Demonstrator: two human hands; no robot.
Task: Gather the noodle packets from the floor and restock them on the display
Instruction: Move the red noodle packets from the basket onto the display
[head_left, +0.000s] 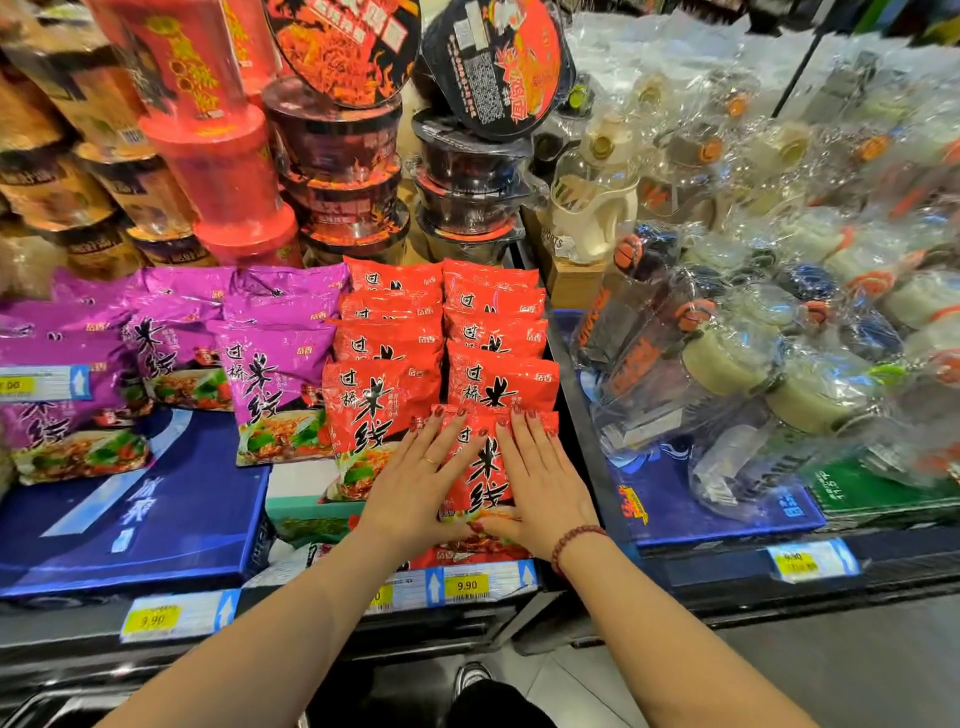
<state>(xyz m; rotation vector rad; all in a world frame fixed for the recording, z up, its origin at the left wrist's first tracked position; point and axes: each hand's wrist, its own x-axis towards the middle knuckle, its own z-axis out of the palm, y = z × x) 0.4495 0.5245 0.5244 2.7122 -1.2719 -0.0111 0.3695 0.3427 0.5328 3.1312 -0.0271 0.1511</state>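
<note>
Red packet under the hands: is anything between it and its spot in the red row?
Nothing visible. The left hand and right hand lie flat on the packet, already at the red row's front.

Stacked black noodle bowls (467, 176) and red noodle cups (218, 156) filled the upper left of the frame, plastic-wrapped water bottles (753, 332) crowded the right, a blue box (130, 509) lay lower left, and a yellow price tag (466, 585) sat bottom centre.
</note>
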